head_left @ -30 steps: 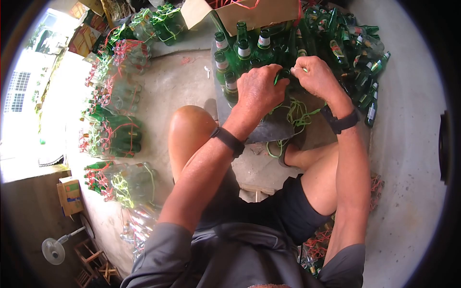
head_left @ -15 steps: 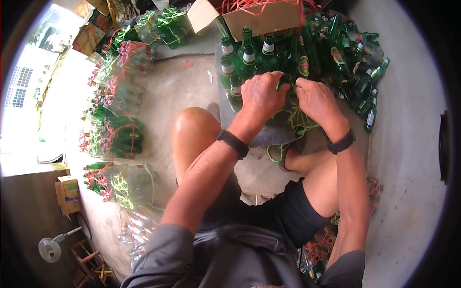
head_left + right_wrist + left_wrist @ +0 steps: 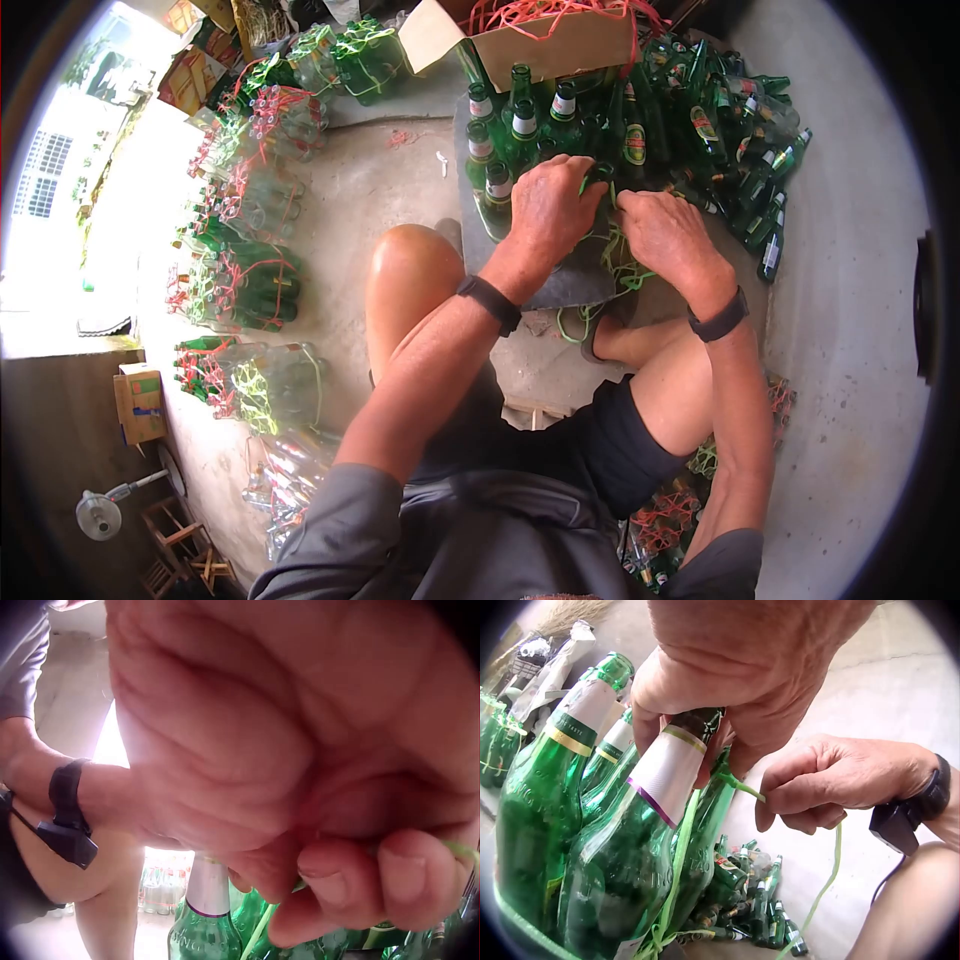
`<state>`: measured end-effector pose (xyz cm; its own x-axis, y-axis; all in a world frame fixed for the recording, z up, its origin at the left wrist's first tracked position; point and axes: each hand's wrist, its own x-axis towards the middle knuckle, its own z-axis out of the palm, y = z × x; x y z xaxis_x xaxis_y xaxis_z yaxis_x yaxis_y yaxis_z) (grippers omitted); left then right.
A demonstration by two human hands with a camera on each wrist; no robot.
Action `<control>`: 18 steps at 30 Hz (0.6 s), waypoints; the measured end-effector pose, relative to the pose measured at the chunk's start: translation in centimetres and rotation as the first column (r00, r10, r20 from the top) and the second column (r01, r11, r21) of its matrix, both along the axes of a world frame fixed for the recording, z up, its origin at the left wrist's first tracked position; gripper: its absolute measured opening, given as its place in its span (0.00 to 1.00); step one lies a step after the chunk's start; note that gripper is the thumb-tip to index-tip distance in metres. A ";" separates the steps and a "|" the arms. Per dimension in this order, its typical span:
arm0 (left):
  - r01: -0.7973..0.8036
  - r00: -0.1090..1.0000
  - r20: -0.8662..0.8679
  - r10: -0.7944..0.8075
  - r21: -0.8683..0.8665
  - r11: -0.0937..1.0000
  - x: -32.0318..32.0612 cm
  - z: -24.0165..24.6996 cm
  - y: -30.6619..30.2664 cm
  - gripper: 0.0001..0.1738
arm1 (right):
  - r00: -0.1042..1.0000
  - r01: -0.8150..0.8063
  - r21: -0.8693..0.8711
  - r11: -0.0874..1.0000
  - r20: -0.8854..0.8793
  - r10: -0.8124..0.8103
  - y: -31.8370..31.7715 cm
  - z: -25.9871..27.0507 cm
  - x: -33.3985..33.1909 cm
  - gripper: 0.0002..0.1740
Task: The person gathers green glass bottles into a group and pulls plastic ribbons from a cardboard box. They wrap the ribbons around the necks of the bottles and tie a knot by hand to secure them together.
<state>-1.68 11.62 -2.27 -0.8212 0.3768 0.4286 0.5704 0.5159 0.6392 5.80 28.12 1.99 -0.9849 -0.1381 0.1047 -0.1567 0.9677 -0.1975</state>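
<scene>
Green bottles (image 3: 523,125) with pale neck labels stand in a cluster, ringed low down by green twine in the left wrist view. My left hand (image 3: 550,215) curls its fingers round the dark neck of a labelled bottle (image 3: 656,780) at the near side of the cluster. Beside it, my right hand (image 3: 672,240) pinches green twine (image 3: 742,787) between thumb and fingers; the strand runs to the bottle necks by the left hand. More twine (image 3: 625,265) hangs loosely below the right hand. In the right wrist view the right hand (image 3: 300,772) has its fingers curled, a strand at the fingertips.
A cardboard box (image 3: 550,48) of red twine stands behind the cluster. Loose bottles (image 3: 770,200) lie piled at the right. Tied bundles (image 3: 255,285) line the left side, near a fan (image 3: 98,515) and a carton (image 3: 138,405). The person's bare knee (image 3: 410,265) is left of the bottles.
The right hand has moved down and slightly right, keeping the twine. The left hand has shifted a little down and right with the view, still at the bottle necks.
</scene>
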 end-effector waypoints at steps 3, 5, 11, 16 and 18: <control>0.006 0.995 -0.105 -0.003 0.035 0.999 0.7 0.7 -0.4 0.17 | 1.000 -0.018 0.046 0.999 0.024 0.017 0.2 1.2 0.0 0.07; 0.013 0.983 -0.183 -0.003 0.055 0.998 1.3 1.6 -0.8 0.16 | 0.998 -0.008 0.044 0.999 0.055 0.005 0.3 1.8 0.0 0.06; 0.237 0.931 -0.297 -0.213 0.048 0.970 2.9 3.0 -1.8 0.20 | 0.997 -0.056 -0.030 0.998 0.051 0.058 0.4 2.4 0.8 0.07; 0.320 0.941 -0.119 -0.318 0.001 0.947 4.7 1.8 -1.1 0.26 | 0.988 -0.068 -0.056 0.996 0.132 0.074 -0.1 4.2 1.6 0.09; 0.350 0.935 -0.080 -0.345 0.051 0.935 5.1 1.7 -1.2 0.22 | 0.980 -0.079 -0.073 0.994 0.175 0.091 -0.2 4.8 2.1 0.08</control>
